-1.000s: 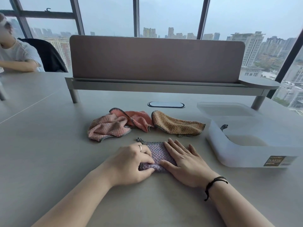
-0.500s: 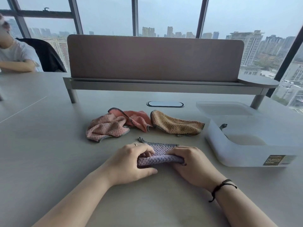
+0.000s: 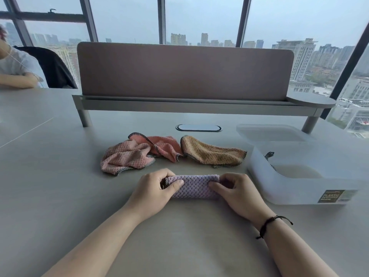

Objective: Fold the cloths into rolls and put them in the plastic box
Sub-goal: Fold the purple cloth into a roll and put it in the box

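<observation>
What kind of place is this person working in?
Most likely a high-rise office. The long shared desk has a privacy screen and a cable port, and the floor-to-ceiling windows look out over city towers.

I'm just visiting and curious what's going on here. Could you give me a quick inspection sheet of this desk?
Surface: grey table.
Job's things: purple cloth rolled; pink cloth, coral cloth and tan cloth lie loose; plastic box open at right.
Clutter: box lid behind the box.
Hands: left hand and right hand grip the roll's ends.
Cables: nothing seen; closed cable port.
Surroundings: desk divider, windows, seated person far left.
</observation>
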### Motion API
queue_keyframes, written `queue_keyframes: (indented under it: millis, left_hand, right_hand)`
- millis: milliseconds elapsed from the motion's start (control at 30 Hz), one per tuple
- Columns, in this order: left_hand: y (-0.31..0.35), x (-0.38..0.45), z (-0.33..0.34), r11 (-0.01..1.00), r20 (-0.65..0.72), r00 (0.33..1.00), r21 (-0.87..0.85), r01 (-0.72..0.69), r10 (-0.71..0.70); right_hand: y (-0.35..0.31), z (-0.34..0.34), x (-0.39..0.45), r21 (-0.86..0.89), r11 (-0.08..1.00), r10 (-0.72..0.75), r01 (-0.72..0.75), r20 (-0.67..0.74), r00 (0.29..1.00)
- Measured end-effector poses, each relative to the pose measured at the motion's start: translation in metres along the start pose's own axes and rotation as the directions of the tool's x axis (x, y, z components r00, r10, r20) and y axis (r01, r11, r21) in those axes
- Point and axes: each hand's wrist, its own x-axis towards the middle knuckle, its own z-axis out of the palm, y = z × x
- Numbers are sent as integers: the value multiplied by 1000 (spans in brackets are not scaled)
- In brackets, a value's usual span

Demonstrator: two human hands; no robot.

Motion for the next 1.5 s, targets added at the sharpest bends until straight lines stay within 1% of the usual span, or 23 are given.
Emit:
queue_keyframes:
  millis: [100,167,267,433,533,600,667,700,767,833,867,900,933,1000,1033,1100,1133,1167,1233,1300,1333,1400,1500]
  left_hand:
    - [1,2,3,998,-30,999,35,45,-44]
    - [2,4,4,995,-54,996,73,74,-70]
    - [2,10,6,980,-65,991,154,130,-121]
    - [7,22,11,930,-34,982,318,185,-184]
    - [11,23,13,916,-58,976,338,217,-210]
    - [14,18,17,909,-118,978,361,206,-175]
    - [18,9,19,883,-186,980,444,149,-71]
    - [20,6,19,862,-210,978,497,96,12]
    - [23,3,18,821,-209,950,566,-74,230]
    - [26,1,21,765,-133,896,583,-274,423]
    - [26,-1,24,731,-52,883,584,-352,467]
    - [27,-3,27,712,59,889,575,-403,455]
    - [29,-6,30,714,171,903,562,-418,394]
    - [30,-8,31,763,333,918,530,-371,215]
    - [28,-8,30,785,377,915,520,-337,143]
    - [24,-5,30,798,415,905,510,-321,99]
    - [22,-4,30,803,426,900,500,-324,98]
    - [21,-4,29,805,433,896,492,-331,104]
    - [23,-3,27,803,425,897,490,-340,121]
    - [24,-2,26,803,421,898,489,-340,124]
    - [24,-2,25,804,436,892,486,-343,117]
    - [24,-2,24,803,459,881,478,-355,116]
    - [24,-4,23,804,474,874,478,-355,104]
  right_hand:
    - [-1,3,2,-12,997,72,-73,-69,995]
    - [-2,5,3,-55,993,97,-104,-105,990]
    - [-4,8,6,-119,984,117,-131,-119,986]
    - [-7,15,8,-175,972,127,-156,-169,977]
    - [-6,18,5,-197,971,99,-136,-189,977]
    - [-6,20,4,-228,967,69,-112,-185,980]
    - [-7,20,2,-288,956,7,-63,-191,982]
    - [-7,21,2,-329,944,-36,-34,-205,978]
    - [-5,22,2,-423,905,-144,42,-214,966]
    - [-5,24,3,-485,868,-215,110,-167,962]
    - [-4,24,3,-505,853,-225,129,-134,965]
    - [-3,23,3,-524,840,-227,140,-105,968]
    - [-3,23,3,-537,831,-225,144,-87,971]
    - [-2,21,3,-569,810,-227,141,-83,970]
    - [-3,21,2,-592,791,-256,158,-85,963]
    - [-6,22,-1,-584,768,-359,263,-53,932]
    - [-9,24,-2,-556,759,-407,339,0,913]
    - [-12,26,-4,-525,749,-432,405,77,898]
    - [-18,31,-10,-466,741,-415,483,247,875]
    - [-18,36,-11,-457,759,-316,464,364,876]
    - [-18,37,-12,-471,769,-260,432,386,885]
    - [-18,36,-12,-498,781,-185,377,393,901]
    - [-21,35,-15,-527,782,-131,333,383,914]
